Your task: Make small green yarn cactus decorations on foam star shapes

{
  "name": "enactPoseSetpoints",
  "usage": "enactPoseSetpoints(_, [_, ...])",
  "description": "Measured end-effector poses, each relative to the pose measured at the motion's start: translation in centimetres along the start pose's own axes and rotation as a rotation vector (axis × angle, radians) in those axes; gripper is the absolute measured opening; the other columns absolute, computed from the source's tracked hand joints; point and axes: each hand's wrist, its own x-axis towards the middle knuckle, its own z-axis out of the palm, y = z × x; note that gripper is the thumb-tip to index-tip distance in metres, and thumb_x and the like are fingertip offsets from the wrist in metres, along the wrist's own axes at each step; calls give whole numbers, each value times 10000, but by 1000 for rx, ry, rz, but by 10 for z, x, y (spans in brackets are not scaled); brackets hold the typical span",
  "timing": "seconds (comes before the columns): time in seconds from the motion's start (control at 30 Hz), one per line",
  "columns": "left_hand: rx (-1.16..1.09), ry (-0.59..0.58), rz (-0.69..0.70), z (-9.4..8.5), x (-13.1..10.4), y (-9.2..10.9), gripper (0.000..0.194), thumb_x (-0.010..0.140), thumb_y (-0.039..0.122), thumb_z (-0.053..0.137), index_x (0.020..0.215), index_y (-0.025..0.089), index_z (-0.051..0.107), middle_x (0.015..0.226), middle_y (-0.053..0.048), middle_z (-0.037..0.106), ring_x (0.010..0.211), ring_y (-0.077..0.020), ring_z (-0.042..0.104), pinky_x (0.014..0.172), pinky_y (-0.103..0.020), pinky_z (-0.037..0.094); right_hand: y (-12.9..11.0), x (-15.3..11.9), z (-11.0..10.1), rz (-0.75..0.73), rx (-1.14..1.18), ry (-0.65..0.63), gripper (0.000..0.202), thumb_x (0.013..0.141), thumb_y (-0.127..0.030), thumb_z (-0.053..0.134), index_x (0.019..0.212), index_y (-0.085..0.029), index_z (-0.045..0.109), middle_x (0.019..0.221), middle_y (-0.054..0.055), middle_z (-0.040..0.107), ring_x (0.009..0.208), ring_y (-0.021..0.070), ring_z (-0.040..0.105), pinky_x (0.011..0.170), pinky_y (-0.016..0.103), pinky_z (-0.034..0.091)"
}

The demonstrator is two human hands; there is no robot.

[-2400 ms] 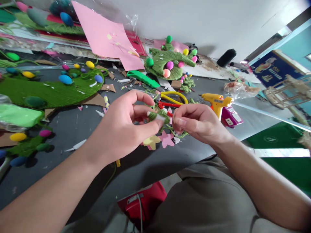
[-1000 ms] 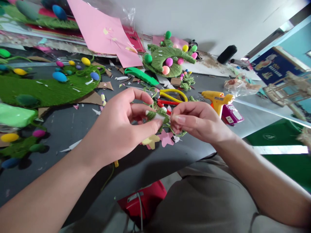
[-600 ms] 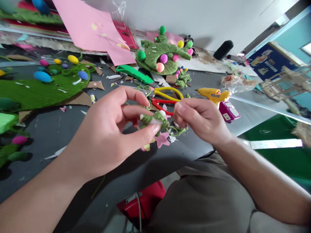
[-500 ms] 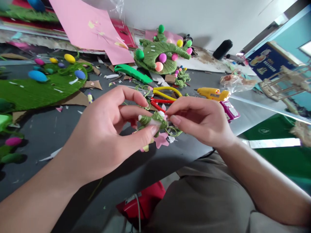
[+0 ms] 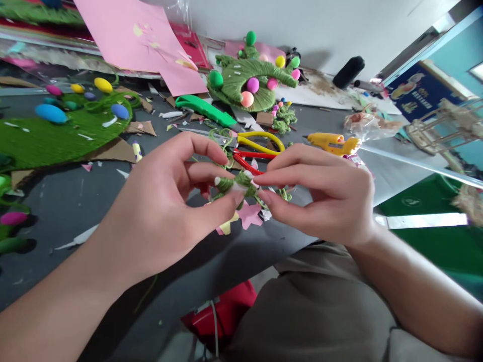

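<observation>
A small white piece wrapped in green yarn (image 5: 225,185) is pinched between the thumb and fingers of my left hand (image 5: 166,201). It looks star-like, though the fingers cover part of it. The fingertips of my right hand (image 5: 320,193) close at the piece's right edge, apparently on the green yarn (image 5: 285,193) that trails beside them. Pink and yellow paper stars (image 5: 249,215) lie on the table just below. Behind the hands are yellow-handled scissors (image 5: 264,138) and a red-handled tool (image 5: 252,154).
A green utility knife (image 5: 206,109) lies at the back, before a green yarn-wrapped shape with pompoms (image 5: 234,83). A yellow glue gun (image 5: 332,143) rests to the right. Another green decorated piece (image 5: 45,143) and paper scraps are on the left.
My right hand has turned and its fingers have closed in on the piece's right edge, with the index finger stretched over it. My left hand keeps its hold, nearly still.
</observation>
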Motion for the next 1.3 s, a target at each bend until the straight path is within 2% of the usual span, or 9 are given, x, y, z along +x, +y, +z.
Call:
enactPoseSetpoints(0.3, [-22, -28, -23, -2, 1, -6, 376, 702, 240, 868, 966, 280, 603, 698, 57, 748, 554, -154, 675, 495, -258, 591, -7, 2, 2, -84, -173, -34, 169, 926, -93, 654, 885, -224, 754, 882, 34, 738, 816, 154, 714, 725, 310, 607])
enactPoseSetpoints(0.5, [-6, -31, -28, -2, 1, -6, 376, 705, 247, 867, 964, 283, 597, 697, 51, 757, 557, -167, 691, 482, -256, 587, -8, 1, 2, -91, -208, -56, 174, 935, -77, 634, 886, -214, 730, 900, 31, 725, 819, 148, 698, 733, 308, 598])
enactPoseSetpoints(1.0, [40, 49, 26, -1, 1, -7, 369, 684, 246, 876, 941, 281, 613, 671, 44, 687, 568, -136, 595, 466, -218, 504, -10, -1, 3, -247, -425, -107, 50, 954, -129, 665, 915, -148, 690, 933, 68, 704, 877, 176, 676, 782, 323, 581])
enactPoseSetpoints(1.17, [3, 45, 22, 0, 1, -6, 364, 686, 231, 868, 939, 269, 610, 641, 58, 649, 526, -126, 576, 446, -224, 491, -12, -4, 5, -245, -488, -99, 111, 960, -154, 664, 851, -159, 684, 912, 65, 695, 840, 181, 664, 761, 340, 553])
enactPoseSetpoints(1.3, [-1, 35, -38, 0, -1, -2, 352, 707, 234, 871, 931, 260, 601, 631, 60, 656, 509, -121, 578, 437, -218, 472, -12, -6, 6, -233, -502, -101, 131, 960, -169, 664, 830, -169, 685, 902, 64, 696, 838, 186, 661, 761, 348, 555])
